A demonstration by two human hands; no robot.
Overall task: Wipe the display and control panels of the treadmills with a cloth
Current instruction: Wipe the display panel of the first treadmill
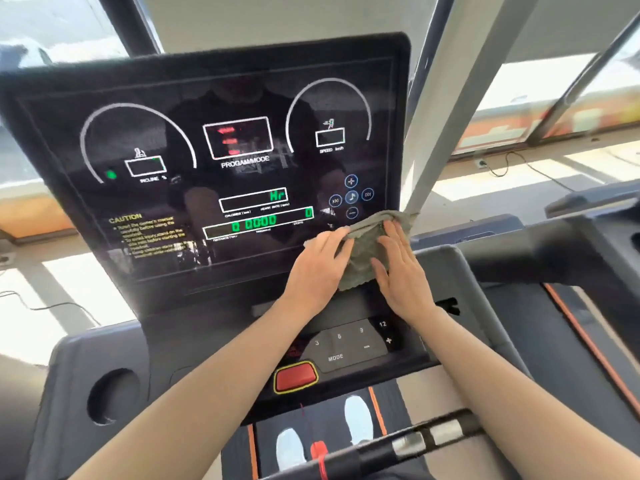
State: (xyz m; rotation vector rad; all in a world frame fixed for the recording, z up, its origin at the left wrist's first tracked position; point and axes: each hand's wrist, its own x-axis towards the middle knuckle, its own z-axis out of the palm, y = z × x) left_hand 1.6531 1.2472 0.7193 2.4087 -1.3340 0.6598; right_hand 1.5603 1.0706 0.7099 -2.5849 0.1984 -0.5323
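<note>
Nearest, at lower centre of the frame, the control panel (346, 344) lies just below both wrists. Above it, the left grip (317, 268) pinches the left edge of the cloth (365, 252). The right grip (403, 271) presses on it with straight fingers. The cloth stands bunched, long axis up-down, at the lower right of the display (207, 168). The remaining glass stretches up-left, on the left grip's side.

A grey pillar (446, 109) rises at right; a cable (500, 174) lies on the floor (485, 188).
</note>
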